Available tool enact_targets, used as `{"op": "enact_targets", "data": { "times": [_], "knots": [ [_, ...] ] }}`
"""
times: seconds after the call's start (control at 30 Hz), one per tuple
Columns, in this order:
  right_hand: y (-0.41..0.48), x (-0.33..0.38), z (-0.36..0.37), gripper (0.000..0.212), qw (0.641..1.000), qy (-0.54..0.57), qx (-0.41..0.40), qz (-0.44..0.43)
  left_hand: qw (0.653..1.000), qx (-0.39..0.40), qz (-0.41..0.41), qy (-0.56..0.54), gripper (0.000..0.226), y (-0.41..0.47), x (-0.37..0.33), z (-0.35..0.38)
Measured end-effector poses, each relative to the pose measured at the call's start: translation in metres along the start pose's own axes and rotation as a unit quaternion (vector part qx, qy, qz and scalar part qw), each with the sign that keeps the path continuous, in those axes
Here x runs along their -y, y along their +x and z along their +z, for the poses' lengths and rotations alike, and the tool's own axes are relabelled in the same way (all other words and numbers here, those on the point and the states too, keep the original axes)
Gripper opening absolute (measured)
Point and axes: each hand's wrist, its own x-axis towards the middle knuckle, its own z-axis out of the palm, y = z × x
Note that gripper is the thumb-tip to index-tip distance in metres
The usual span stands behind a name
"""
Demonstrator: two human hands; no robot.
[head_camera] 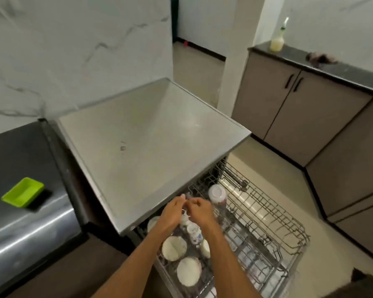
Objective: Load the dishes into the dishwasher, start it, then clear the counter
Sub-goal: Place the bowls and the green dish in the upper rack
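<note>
The dishwasher's wire rack (267, 222) is pulled out below the steel top (151, 134). Several white bowls (173, 248) and small patterned cups (195, 232) stand in its left part, and an upturned white cup (216, 194) sits further back. My left hand (172, 212) and my right hand (200, 211) meet over the rack's back left corner, just in front of the steel top's edge. A small white cup (184, 219) lies between and under them. The right hand's fingers are curled at it. Blur hides the left hand's grip.
A green tray (23, 194) lies on the dark counter (19, 160) at left. Grey cabinets (289, 108) line the right side, with a spray bottle (278, 39) and a cloth (321, 58) on top. Beige floor (267, 173) shows past the rack.
</note>
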Motion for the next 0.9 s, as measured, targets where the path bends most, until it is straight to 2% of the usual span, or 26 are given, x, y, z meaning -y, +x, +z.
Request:
{"op": "enact_targets", "data": {
  "times": [0.1,0.23,0.33,0.43,0.53,0.67,0.9],
  "knots": [
    [-0.017,0.018,0.029,0.015,0.999,-0.015,0.018,-0.022,0.998,-0.03,0.012,-0.055,0.031,-0.034,-0.015,-0.031],
    [-0.036,0.033,0.072,0.009,0.999,-0.025,-0.001,-0.046,0.993,-0.045,0.038,-0.103,0.028,-0.072,-0.022,-0.083],
    [-0.065,0.046,0.112,0.009,0.995,-0.041,-0.034,-0.08,0.99,-0.076,0.055,-0.108,0.029,-0.101,-0.021,-0.135],
    [-0.087,0.059,0.153,0.006,0.993,-0.042,-0.034,-0.104,0.986,-0.118,0.066,-0.102,0.025,-0.121,-0.011,-0.187],
    [-0.103,0.068,0.196,0.003,0.991,-0.05,0.0,-0.126,0.977,-0.172,0.07,-0.107,0.019,-0.143,0.005,-0.236],
    [-0.124,0.079,0.253,0.008,0.984,-0.069,0.057,-0.154,0.96,-0.25,0.082,-0.096,0.005,-0.172,0.026,-0.297],
    [-0.134,0.102,0.336,0.009,0.964,-0.104,0.146,-0.195,0.918,-0.373,0.086,-0.105,0.01,-0.197,0.047,-0.372]
  ]
}}
